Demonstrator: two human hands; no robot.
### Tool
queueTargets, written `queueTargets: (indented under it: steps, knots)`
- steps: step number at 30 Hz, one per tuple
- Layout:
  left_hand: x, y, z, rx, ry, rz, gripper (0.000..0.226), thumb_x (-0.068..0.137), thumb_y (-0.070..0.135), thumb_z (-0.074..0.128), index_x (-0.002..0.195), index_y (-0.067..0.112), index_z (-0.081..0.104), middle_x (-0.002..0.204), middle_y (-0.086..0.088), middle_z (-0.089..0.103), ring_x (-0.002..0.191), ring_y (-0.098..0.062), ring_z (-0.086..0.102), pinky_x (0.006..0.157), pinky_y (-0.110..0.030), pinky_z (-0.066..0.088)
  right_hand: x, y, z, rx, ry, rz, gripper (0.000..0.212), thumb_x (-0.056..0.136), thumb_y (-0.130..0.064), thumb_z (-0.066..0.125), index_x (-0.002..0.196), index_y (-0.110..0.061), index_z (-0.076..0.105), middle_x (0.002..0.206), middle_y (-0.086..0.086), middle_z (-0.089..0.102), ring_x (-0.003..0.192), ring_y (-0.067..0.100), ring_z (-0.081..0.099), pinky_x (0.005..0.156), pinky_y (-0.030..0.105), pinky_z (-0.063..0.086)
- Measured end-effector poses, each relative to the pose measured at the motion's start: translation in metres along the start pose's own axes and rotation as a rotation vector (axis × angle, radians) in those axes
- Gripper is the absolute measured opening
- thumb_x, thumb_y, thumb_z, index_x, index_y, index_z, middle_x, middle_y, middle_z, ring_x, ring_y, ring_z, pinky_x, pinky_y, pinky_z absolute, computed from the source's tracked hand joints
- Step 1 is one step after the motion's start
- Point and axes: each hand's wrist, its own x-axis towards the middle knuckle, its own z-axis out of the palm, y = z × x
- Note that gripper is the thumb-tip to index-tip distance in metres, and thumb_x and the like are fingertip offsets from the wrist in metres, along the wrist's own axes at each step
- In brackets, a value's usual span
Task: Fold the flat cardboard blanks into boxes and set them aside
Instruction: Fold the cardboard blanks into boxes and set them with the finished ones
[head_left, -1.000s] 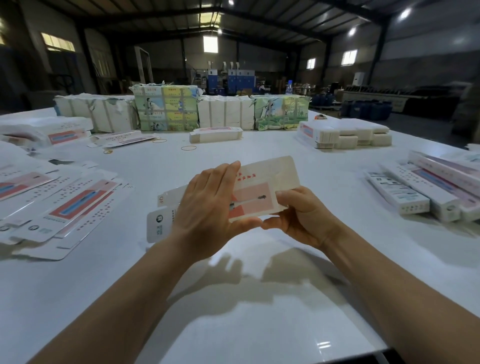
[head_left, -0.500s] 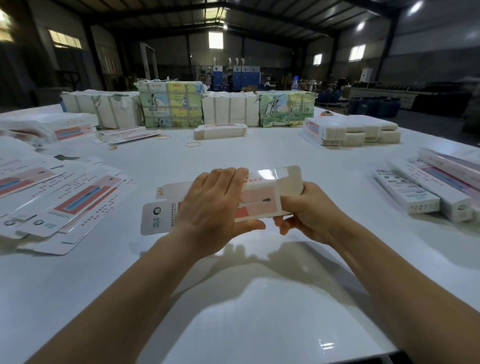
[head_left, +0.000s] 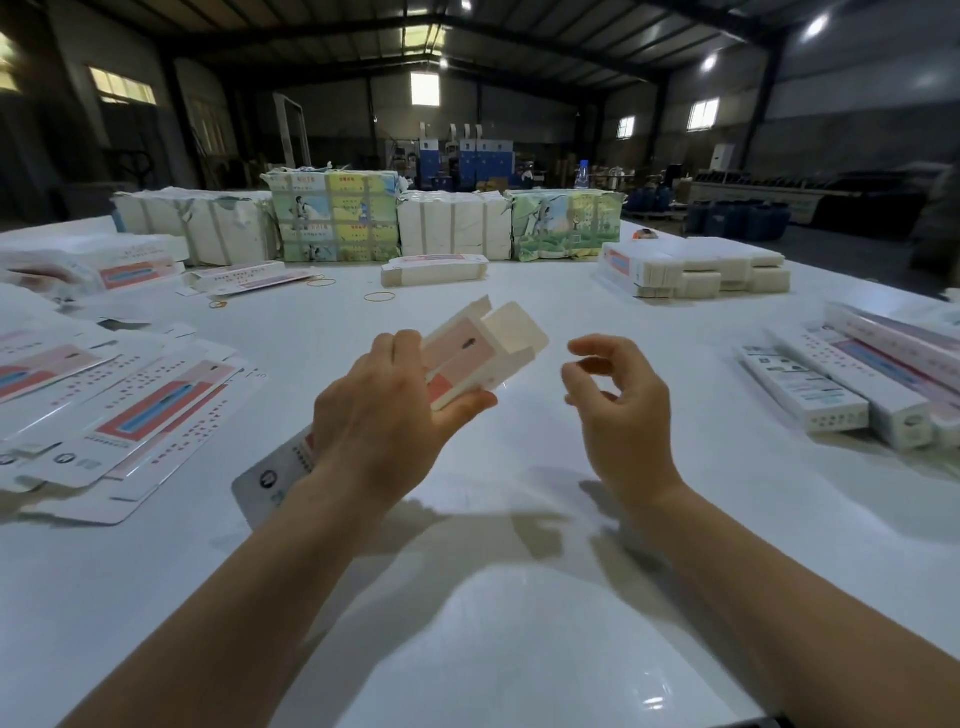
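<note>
Left hand (head_left: 384, 410) with its grip closed around a half-folded box (head_left: 470, 358), held up above the white counter (head_left: 519, 623), flaps open at the far end. Right hand (head_left: 618, 415) just beside the box, not touching, fingers loosely curled, holding nothing. Flat blanks (head_left: 130, 405) spread left of the box. Finished boxes (head_left: 852, 389) lying right of it.

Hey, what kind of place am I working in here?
Most likely a packaging workshop in a warehouse: strapped paper bundles line the white table, flat blanks lie spread out, and finished boxes sit at one side.
</note>
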Motion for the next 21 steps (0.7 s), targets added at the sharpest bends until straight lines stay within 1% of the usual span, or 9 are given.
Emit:
queueTargets:
  steps: [2,5,7,10,12,15,17,18,21]
  knots:
    - [-0.001,0.001,0.005,-0.012,-0.035,-0.012,0.084,0.064,0.082,0.022,0.109,0.016,0.049,0.1,-0.003,0.057,0.073,-0.019,0.048,0.055,-0.029,0.034,-0.006,0.001,0.006,-0.088,-0.083,-0.08,0.019,0.089,-0.005,0.062,0.102,-0.017,0.069,0.113,-0.012,0.056,0.106,0.005,0.056,0.081,0.016,0.049]
    - [-0.001,0.002,0.008,-0.03,-0.095,-0.02,0.083,0.066,0.08,0.027,0.117,0.019,0.047,0.105,-0.002,0.056,0.082,-0.022,0.055,0.06,-0.031,0.046,-0.009,0.004,0.009,-0.16,-0.15,-0.058,0.027,0.091,-0.009,0.061,0.116,-0.016,0.068,0.126,-0.016,0.048,0.123,0.008,0.044,0.1,0.019,0.039]
    - [-0.002,0.002,0.01,-0.041,-0.118,-0.005,0.075,0.074,0.077,0.033,0.12,0.02,0.045,0.107,-0.001,0.055,0.084,-0.021,0.056,0.063,-0.034,0.05,-0.01,0.003,0.009,-0.214,-0.133,-0.11,0.027,0.092,-0.011,0.06,0.117,-0.016,0.067,0.134,-0.009,0.048,0.127,0.005,0.036,0.103,0.009,0.027]
    - [-0.006,0.007,0.012,-0.057,-0.112,0.066,0.054,0.085,0.062,0.04,0.12,0.02,0.044,0.105,0.0,0.055,0.077,-0.017,0.052,0.058,-0.03,0.047,-0.011,0.0,0.01,-0.391,-0.107,-0.399,0.024,0.088,-0.009,0.06,0.11,-0.005,0.069,0.135,0.009,0.052,0.128,0.019,0.035,0.108,0.015,0.024]
    - [-0.008,0.009,0.013,-0.074,-0.118,0.093,0.049,0.087,0.058,0.043,0.12,0.021,0.044,0.105,0.001,0.055,0.077,-0.018,0.053,0.06,-0.033,0.051,-0.011,0.002,0.012,-0.448,-0.117,-0.499,0.022,0.086,-0.009,0.06,0.106,-0.003,0.069,0.133,0.012,0.054,0.127,0.026,0.037,0.11,0.018,0.024]
    - [-0.01,0.005,0.013,-0.095,-0.154,0.124,0.052,0.087,0.06,0.041,0.122,0.021,0.043,0.108,0.002,0.054,0.083,-0.018,0.054,0.067,-0.037,0.053,-0.012,-0.002,0.01,-0.317,-0.212,-0.314,0.022,0.085,-0.015,0.054,0.101,-0.014,0.07,0.133,-0.005,0.049,0.129,0.016,0.033,0.108,0.018,0.026]
    - [-0.009,0.002,0.014,-0.129,-0.2,0.148,0.057,0.085,0.063,0.039,0.125,0.022,0.042,0.11,0.003,0.053,0.084,-0.015,0.051,0.066,-0.033,0.049,-0.012,-0.005,0.008,-0.211,-0.291,-0.147,0.022,0.08,-0.018,0.05,0.095,-0.028,0.064,0.131,-0.017,0.044,0.129,0.007,0.03,0.105,0.011,0.025]
    - [-0.009,0.001,0.015,-0.151,-0.22,0.155,0.059,0.084,0.065,0.039,0.126,0.023,0.042,0.111,0.004,0.053,0.084,-0.013,0.048,0.065,-0.03,0.046,-0.012,-0.006,0.007,-0.158,-0.308,-0.085,0.025,0.076,-0.018,0.05,0.096,-0.032,0.058,0.13,-0.018,0.044,0.129,0.006,0.032,0.106,0.012,0.027]
    - [-0.009,0.0,0.017,-0.161,-0.255,0.171,0.062,0.083,0.066,0.044,0.128,0.024,0.041,0.112,0.005,0.053,0.086,-0.013,0.047,0.067,-0.029,0.045,-0.008,-0.008,0.003,-0.004,-0.343,0.054,0.054,0.069,-0.016,0.051,0.118,-0.036,0.041,0.135,-0.004,0.044,0.125,0.01,0.04,0.108,0.035,0.039]
